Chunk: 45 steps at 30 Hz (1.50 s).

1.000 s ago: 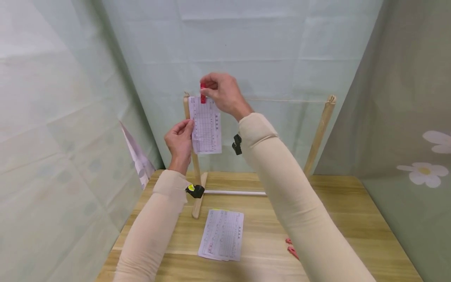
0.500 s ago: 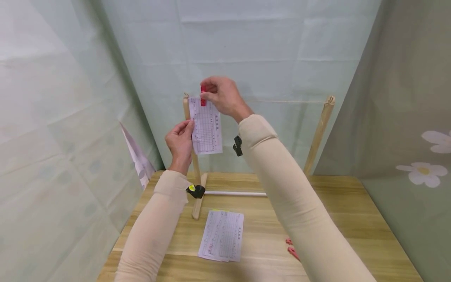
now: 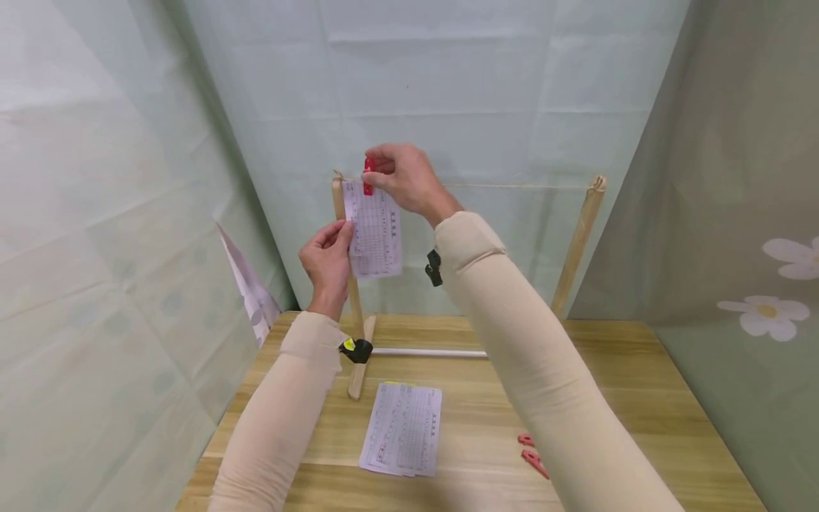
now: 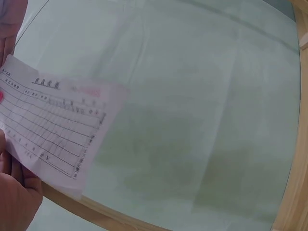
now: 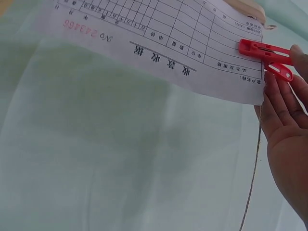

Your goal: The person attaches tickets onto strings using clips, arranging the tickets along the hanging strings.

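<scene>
A printed paper slip [image 3: 376, 238] hangs beside the left wooden post, its top edge at the string [image 3: 512, 185]. My left hand [image 3: 328, 263] pinches the slip's left edge in the head view; the left wrist view shows part of that hand [image 4: 17, 197] at the paper [image 4: 48, 125]. At the slip's top, my right hand [image 3: 409, 178] pinches a red clothespin [image 3: 368, 176] between thumb and fingers. From the right wrist, the clothespin [image 5: 264, 52] lies over the paper's edge [image 5: 168, 48], with the right hand [image 5: 288, 130] behind it.
Overlapping printed slips [image 3: 403, 430] lie on the wooden table [image 3: 473, 427]. Red clothespins [image 3: 534, 462] lie partly behind my right sleeve. The frame has a left post [image 3: 356, 306], a right post [image 3: 579, 245] and a white lower bar [image 3: 429, 352].
My right hand and the red clothespin have shifted slightly down in the head view. The left hand stays at the slip's edge.
</scene>
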{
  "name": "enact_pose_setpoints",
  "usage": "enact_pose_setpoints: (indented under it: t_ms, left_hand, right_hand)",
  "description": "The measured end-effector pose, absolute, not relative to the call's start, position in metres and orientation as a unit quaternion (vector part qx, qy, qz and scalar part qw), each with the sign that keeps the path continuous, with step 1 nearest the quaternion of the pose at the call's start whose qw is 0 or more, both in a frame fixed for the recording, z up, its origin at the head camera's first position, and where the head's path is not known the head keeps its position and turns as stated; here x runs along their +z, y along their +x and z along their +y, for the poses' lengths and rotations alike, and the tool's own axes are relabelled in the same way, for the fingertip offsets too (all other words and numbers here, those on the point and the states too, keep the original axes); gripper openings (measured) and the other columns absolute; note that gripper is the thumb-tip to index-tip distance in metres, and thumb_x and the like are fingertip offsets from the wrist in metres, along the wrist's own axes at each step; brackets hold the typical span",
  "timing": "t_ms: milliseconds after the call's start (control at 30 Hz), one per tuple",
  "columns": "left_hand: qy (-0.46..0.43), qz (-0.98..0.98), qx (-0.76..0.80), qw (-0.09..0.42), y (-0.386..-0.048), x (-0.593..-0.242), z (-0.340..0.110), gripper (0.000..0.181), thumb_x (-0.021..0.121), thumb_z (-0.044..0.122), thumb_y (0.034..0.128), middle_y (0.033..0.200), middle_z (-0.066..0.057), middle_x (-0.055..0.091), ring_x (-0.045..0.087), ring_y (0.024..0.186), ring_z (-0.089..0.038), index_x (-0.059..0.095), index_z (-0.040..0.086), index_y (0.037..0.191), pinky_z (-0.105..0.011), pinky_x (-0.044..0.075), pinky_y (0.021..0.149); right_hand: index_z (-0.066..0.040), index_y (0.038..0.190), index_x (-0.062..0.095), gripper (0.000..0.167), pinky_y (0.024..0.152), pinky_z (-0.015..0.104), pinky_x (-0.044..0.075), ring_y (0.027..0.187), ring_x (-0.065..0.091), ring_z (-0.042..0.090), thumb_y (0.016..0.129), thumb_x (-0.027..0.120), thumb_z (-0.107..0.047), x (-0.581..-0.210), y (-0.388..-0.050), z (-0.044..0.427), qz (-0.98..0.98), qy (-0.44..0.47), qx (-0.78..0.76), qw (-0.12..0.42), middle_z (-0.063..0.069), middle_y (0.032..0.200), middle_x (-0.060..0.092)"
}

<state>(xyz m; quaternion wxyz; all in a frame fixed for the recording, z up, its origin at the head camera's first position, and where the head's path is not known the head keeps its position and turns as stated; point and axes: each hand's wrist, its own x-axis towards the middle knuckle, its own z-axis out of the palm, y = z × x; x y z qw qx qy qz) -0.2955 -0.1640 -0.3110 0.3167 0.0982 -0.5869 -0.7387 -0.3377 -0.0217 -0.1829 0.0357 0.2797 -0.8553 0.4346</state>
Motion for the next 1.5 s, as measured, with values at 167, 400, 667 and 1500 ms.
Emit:
enact_pose_setpoints:
  t_ms: [167,400,667,1500]
  left_hand:
    - [0.093,-0.597,-0.727,0.326,-0.296,-0.313,-0.161,0.026,0.079,0.021,0.088,0.1,-0.008,0.072,0.066,0.087,-0.016,0.076,0.005,0.108,-0.024,0.053,0.077]
    - [0.09,-0.601,-0.718,0.339,-0.298,-0.319,-0.161,0.029,0.08,0.02,0.0875,0.1,-0.007,0.071,0.064,0.088,-0.014,0.075,0.002,0.11,-0.023,0.052,0.078]
    - [0.083,-0.602,-0.716,0.345,-0.3,-0.329,-0.162,0.027,0.079,0.017,0.0881,0.09,-0.001,0.069,0.062,0.084,-0.012,0.074,-0.001,0.108,-0.022,0.051,0.075]
    - [0.045,-0.646,-0.697,0.308,-0.283,-0.342,-0.185,0.029,0.081,0.018,0.0865,0.086,0.007,0.069,0.063,0.081,-0.01,0.072,-0.002,0.106,-0.018,0.052,0.074]
  right_hand:
    - [-0.008,0.147,0.048,0.055,0.097,0.023,0.048,0.121,0.057,0.014,0.097,0.067,-0.017,-0.183,-0.337,-0.018,-0.857,0.277,0.432,0.039,0.006,0.137,0.06]
    - [-0.011,0.148,0.048,0.055,0.101,0.024,0.045,0.126,0.054,0.013,0.097,0.067,-0.022,-0.183,-0.338,-0.01,-0.864,0.258,0.428,0.059,0.003,0.141,0.057]
    - [-0.011,0.147,0.049,0.053,0.101,0.022,0.044,0.127,0.053,0.013,0.098,0.066,-0.023,-0.181,-0.336,0.002,-0.871,0.25,0.415,0.084,0.003,0.143,0.055]
    - [-0.004,0.136,0.059,0.046,0.098,0.023,0.047,0.119,0.061,0.017,0.094,0.071,-0.02,-0.191,-0.302,0.037,-0.834,0.322,0.427,0.137,0.008,0.134,0.062]
